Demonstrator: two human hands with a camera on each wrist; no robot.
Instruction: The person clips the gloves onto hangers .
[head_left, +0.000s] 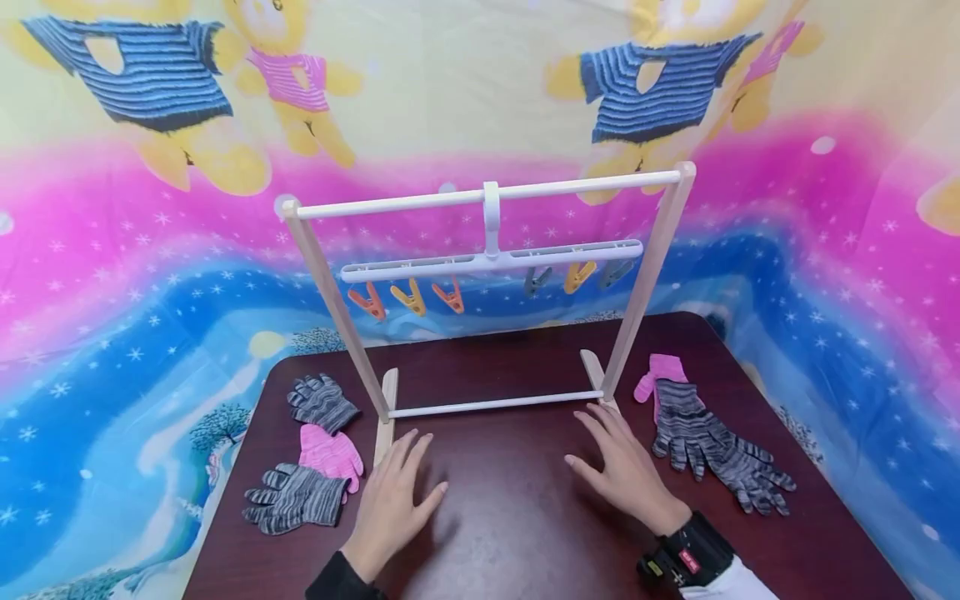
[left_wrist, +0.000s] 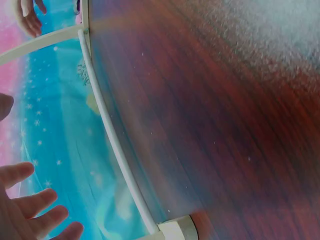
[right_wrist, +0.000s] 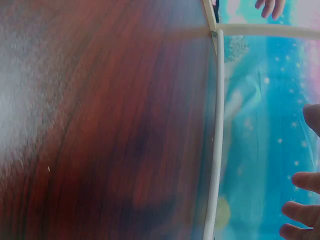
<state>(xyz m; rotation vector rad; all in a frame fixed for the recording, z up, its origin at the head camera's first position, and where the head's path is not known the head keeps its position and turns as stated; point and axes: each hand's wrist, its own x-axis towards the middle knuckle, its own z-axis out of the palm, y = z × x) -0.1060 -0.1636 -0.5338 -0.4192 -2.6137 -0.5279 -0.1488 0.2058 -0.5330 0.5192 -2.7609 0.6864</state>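
My left hand [head_left: 393, 504] is spread with its fingers straight, near the left foot of a small wooden drying rack [head_left: 330, 287]. On the other side, my right hand [head_left: 626, 471] is also spread, its fingertips by the rack's right foot. Neither holds anything. From the rack's white top rod [head_left: 390, 203] hangs a white hanger bar [head_left: 420, 269] by its hook. Under its left half are an orange clothespin [head_left: 367, 301] and a yellow clothespin [head_left: 408, 297], with another orange one beside them. Under the right half are a yellow clothespin [head_left: 579, 277] and two grey ones.
Left of the rack lie a pink glove [head_left: 330, 452] and two striped grey gloves [head_left: 296, 500]. At the right, another pink glove [head_left: 663, 368] lies partly under striped grey gloves [head_left: 678, 425]. The dark wooden table [head_left: 517, 517] meets a printed cloth backdrop [head_left: 450, 100] behind.
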